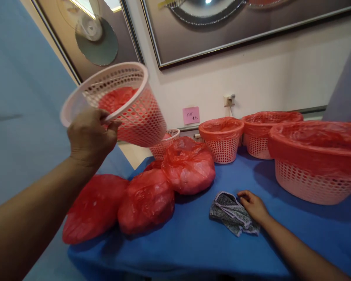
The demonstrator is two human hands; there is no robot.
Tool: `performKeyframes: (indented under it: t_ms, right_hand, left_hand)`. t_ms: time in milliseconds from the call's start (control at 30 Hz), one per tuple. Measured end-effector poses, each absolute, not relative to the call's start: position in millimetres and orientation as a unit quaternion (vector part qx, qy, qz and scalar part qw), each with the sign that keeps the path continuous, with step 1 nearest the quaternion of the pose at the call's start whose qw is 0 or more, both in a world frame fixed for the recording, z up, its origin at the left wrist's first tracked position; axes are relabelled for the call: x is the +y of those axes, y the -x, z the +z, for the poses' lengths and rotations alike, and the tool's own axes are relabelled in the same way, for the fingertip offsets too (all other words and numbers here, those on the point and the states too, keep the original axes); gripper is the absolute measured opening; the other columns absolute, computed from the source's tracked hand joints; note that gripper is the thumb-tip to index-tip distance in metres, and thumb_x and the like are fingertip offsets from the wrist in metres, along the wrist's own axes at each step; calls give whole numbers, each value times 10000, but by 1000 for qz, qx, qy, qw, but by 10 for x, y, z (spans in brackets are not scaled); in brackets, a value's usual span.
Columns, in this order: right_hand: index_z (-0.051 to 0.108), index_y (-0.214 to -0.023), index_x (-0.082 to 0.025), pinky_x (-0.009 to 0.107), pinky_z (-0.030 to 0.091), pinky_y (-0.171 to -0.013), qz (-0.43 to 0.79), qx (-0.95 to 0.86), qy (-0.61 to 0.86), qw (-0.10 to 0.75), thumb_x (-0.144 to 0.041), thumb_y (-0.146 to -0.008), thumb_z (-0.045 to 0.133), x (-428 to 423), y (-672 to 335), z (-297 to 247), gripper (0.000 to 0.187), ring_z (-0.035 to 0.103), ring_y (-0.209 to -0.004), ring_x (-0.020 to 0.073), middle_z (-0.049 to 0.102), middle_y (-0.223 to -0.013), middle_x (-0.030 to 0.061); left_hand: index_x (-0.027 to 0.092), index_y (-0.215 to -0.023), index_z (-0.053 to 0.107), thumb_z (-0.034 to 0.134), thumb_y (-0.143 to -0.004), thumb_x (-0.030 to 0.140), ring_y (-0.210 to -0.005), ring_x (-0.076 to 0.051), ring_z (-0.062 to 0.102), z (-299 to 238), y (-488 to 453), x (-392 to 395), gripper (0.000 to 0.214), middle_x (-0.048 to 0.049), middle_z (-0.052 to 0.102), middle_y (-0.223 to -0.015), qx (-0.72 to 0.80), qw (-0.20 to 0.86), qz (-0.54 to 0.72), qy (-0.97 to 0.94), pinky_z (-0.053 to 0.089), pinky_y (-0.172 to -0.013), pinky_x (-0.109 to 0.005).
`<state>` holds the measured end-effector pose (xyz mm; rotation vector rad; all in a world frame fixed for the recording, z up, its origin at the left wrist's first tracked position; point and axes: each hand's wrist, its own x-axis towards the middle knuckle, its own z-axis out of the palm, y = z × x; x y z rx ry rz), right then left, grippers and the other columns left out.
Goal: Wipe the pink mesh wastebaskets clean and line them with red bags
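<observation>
Pinching the basket [134, 113] rim, left grip [90, 136]; right grip [253, 205] slack on cloth [231, 212]; pink note [191, 115] illegible.

Cream wall, blue desk

A pale cream wall [266, 74] carries two dark glazed frames, one large [222, 35], one at the left [84, 43], both reflecting lamps; a pink note [191, 115] and a socket [229, 100] sit lower; blue cloth covers the desk [193, 242]; a blue panel [23, 97] fills the left

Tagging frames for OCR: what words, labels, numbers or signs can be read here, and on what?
Pink sticky note on the wall: two lines of dark handwriting, too small and blurred to read.
No text shows on the pink basket in the left hand or anywhere else.
</observation>
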<state>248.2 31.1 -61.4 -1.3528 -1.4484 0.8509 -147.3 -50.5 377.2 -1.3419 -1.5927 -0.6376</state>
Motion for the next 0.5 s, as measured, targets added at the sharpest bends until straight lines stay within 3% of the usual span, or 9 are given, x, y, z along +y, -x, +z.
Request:
performKeyframes:
  t_ms: [100,200,333,433,500]
  right_hand:
    - [690,-1046,-203,397,592,-788,279,-592,538,531,-409,-825,557,185,-2505,-394,330,710,-918,249,735,-1081,109]
    - [632,-1227,-194,481,582,-904,111,-607,483,621,-376,-921,561,-119,-2587,112,364,647,-1181,301,592,-1387,169]
    - [540,-1417,-256,575,493,-1080,-106,-635,375,667,-255,-914,661,-645,-2717,1072,518,503,-1403,363,466,-1540,150]
    - [498,-1465,-240,588,426,-1135,-236,-686,338,600,-318,-918,700,-833,-2755,1652,589,489,-1416,390,513,-1519,157]
    - [550,-1399,-182,534,459,-1070,-282,-745,340,500,-398,-944,678,-811,-2763,1859,519,599,-1286,377,640,-1375,170]
  left_hand:
    - [208,-952,623,768,-850,366,-876,-206,631,3702,980,-660,237,-7,662,-934,-585,442,-326,597,539,-843,-346]
    - [220,-909,589,766,-833,275,-747,-168,585,3496,527,-692,200,6,637,-856,-505,392,-367,676,501,-719,-309]
    - [223,-891,550,649,-890,165,-774,-182,600,3065,-5,-589,114,-21,647,-867,-395,284,-340,805,499,-708,-311]
    - [216,-889,543,545,-942,139,-807,-200,612,2688,-340,-510,93,-44,659,-862,-332,215,-302,867,518,-744,-337]
    - [212,-895,552,533,-966,176,-818,-210,626,2454,-496,-491,82,-59,678,-877,-314,159,-272,896,534,-762,-351]
